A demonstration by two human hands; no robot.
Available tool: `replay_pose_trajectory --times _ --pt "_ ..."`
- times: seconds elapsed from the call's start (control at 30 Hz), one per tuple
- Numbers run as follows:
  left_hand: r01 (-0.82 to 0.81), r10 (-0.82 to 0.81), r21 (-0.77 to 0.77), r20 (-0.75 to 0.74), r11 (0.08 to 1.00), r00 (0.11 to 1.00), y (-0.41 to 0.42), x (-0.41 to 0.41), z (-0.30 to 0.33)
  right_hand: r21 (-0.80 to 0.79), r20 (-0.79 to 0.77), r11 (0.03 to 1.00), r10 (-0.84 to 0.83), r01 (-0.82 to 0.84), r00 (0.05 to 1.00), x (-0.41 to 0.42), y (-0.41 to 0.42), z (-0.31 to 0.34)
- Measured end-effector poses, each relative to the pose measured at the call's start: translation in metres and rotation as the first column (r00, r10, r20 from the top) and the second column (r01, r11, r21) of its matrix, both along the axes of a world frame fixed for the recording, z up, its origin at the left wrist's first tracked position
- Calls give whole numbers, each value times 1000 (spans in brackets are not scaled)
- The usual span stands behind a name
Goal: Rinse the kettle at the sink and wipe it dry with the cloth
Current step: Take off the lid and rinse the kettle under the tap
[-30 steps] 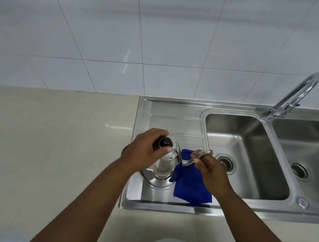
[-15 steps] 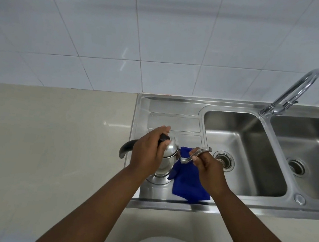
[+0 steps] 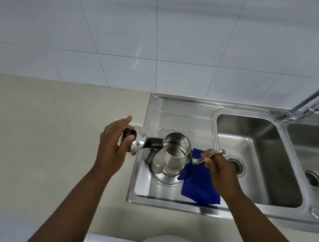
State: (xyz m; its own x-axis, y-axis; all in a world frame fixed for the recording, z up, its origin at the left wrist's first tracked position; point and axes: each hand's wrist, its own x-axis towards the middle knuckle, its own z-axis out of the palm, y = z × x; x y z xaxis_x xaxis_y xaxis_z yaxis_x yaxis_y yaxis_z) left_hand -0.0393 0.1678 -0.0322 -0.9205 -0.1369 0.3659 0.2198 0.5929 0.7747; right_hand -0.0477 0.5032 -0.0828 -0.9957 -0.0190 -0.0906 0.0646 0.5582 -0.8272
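A steel kettle (image 3: pixel 172 155) stands upright on the sink's drainboard (image 3: pixel 186 123), its top uncovered so the inside shows. Its black handle points left. My right hand (image 3: pixel 218 166) grips the thin curved spout (image 3: pixel 208 155) on the kettle's right side. My left hand (image 3: pixel 112 145) holds the kettle lid (image 3: pixel 137 145) by its black knob, just left of the kettle over the counter's edge. A blue cloth (image 3: pixel 199 186) lies flat on the drainboard, right of the kettle and partly under my right hand.
The near basin (image 3: pixel 258 161) with its drain lies right of the drainboard, and a second basin (image 3: pixel 316 157) sits further right. A curved steel tap (image 3: pixel 312 101) rises between them. A beige counter (image 3: pixel 44 138) spreads to the left, against a white tiled wall.
My left hand has lifted the lid off the kettle and carried it to the left. The kettle's inside now shows. My right hand stays on the spout.
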Motion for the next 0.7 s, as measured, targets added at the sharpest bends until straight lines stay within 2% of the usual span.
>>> replay_pose_trajectory --times 0.23,0.37,0.7 --pt "-35 62 -87 337 996 940 -64 30 -74 58 -33 998 1 1 999 0 -2 -1" --pt "-2 63 -148 411 989 909 -71 35 -98 56 -35 998 -10 12 999 1 -2 1" --pt "14 44 -126 450 992 892 -71 37 -102 120 -76 992 -21 30 997 3 -4 3"
